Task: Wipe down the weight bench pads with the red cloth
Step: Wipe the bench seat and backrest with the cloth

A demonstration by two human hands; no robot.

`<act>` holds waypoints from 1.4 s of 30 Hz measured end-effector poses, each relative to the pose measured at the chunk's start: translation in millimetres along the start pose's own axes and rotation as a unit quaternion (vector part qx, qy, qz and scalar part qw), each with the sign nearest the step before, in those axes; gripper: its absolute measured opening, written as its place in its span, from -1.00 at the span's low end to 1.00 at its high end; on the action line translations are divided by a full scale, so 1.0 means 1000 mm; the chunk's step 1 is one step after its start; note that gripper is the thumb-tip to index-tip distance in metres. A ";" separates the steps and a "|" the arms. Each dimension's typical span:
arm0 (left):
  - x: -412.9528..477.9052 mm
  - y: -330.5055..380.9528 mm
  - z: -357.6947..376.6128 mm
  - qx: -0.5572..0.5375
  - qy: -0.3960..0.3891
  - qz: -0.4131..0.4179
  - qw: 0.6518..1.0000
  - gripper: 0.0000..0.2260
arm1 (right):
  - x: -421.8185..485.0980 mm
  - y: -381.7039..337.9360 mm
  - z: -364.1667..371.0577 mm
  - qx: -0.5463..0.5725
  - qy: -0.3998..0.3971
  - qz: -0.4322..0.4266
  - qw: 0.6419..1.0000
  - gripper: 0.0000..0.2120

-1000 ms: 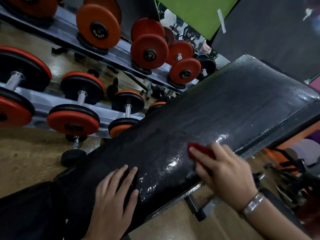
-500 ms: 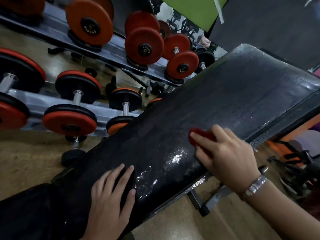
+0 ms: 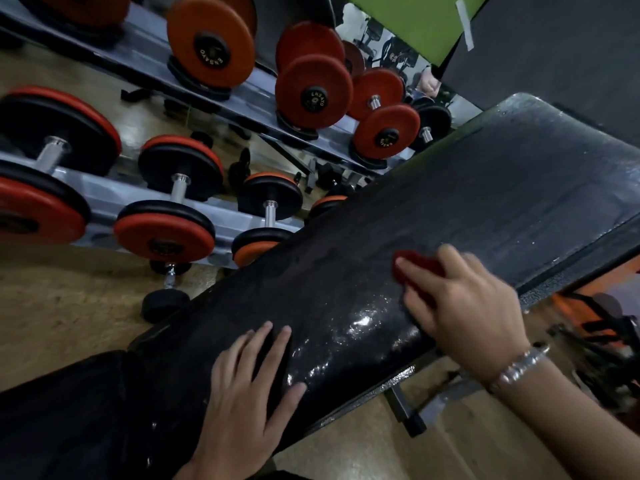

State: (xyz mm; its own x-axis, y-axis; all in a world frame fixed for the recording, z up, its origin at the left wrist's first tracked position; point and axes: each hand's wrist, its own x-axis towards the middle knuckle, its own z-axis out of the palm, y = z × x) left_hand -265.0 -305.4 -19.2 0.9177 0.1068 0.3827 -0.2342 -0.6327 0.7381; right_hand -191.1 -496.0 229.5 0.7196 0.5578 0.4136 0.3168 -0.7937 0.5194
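Note:
The long black back pad (image 3: 433,216) of the weight bench runs from lower left up to the right, wet and shiny near its front edge. My right hand (image 3: 464,306) presses the red cloth (image 3: 420,265) flat on the pad near that edge; only part of the cloth shows past my fingers. My left hand (image 3: 242,400) lies flat and open on the lower end of the pad, fingers spread. The black seat pad (image 3: 69,420) fills the lower left corner.
A two-tier grey rack (image 3: 221,216) holds several red and black dumbbells left of the bench. One small dumbbell (image 3: 166,299) stands on the wooden floor by the pad. The bench's metal frame (image 3: 412,407) shows below. Dark equipment (image 3: 609,348) sits at the right.
My right hand with the red cloth has slid a little up the pad, away from its front edge. My left hand has stayed flat on the lower end.

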 end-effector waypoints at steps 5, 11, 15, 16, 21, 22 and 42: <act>-0.001 -0.002 0.000 0.001 -0.007 0.016 1.000 -0.33 | 0.031 -0.021 0.014 -0.039 -0.013 0.027 0.999 -0.70; 0.003 -0.004 -0.001 -0.008 0.029 0.005 1.000 -0.53 | 0.005 -0.023 0.011 0.021 -0.045 -0.107 0.993 -0.68; 0.003 -0.007 0.002 -0.004 0.044 0.010 0.999 -0.57 | 0.031 -0.010 0.007 0.004 -0.022 -0.018 1.000 -0.72; 0.003 -0.008 0.002 -0.002 0.043 0.011 0.999 -0.56 | 0.040 -0.012 0.010 -0.001 -0.019 -0.002 1.000 -0.72; 0.003 -0.010 0.001 0.002 0.038 0.012 0.999 -0.55 | 0.052 -0.045 0.027 -0.016 -0.031 -0.029 0.999 -0.70; 0.004 -0.010 0.001 0.000 0.038 0.012 0.999 -0.56 | 0.045 -0.051 0.029 -0.008 -0.040 -0.056 0.998 -0.70; 0.003 -0.014 -0.013 0.006 -0.023 0.050 0.998 -0.34 | 0.031 -0.065 0.029 0.015 -0.075 -0.126 0.989 -0.66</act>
State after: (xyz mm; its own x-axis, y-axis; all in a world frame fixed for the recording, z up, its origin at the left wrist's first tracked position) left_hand -263.4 -286.1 -21.5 0.9037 0.0066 0.4282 -0.3226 -0.6471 0.6908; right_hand -171.6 -434.2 187.1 0.6980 0.6987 0.1569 0.5142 -0.6416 0.5692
